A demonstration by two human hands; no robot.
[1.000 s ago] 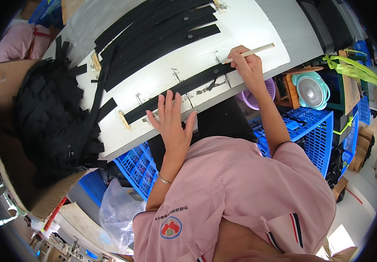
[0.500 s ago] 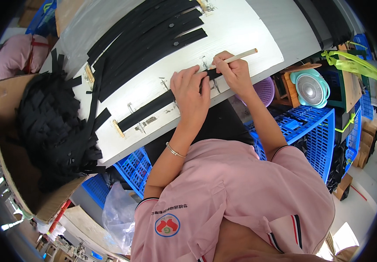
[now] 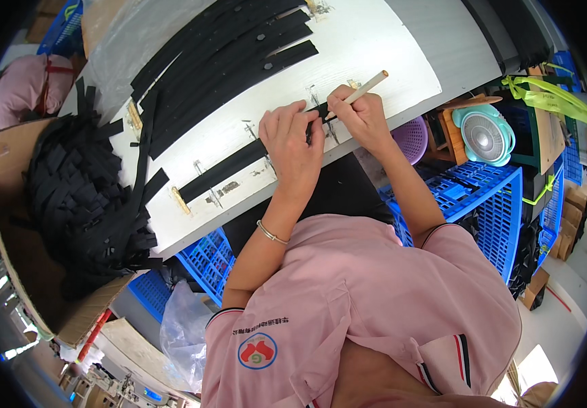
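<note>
1. The left hand (image 3: 292, 139) lies flat, fingers spread, pressing a black strap (image 3: 239, 163) near the white table's (image 3: 375, 54) front edge.
2. The right hand (image 3: 360, 115) grips a wooden stick (image 3: 365, 87), its tip on the strap's end.

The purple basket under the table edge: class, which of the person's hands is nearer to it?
Right. The right hand, holding a pale stick, is just up-left of the purple basket. The left hand presses the black strap farther left.
</note>
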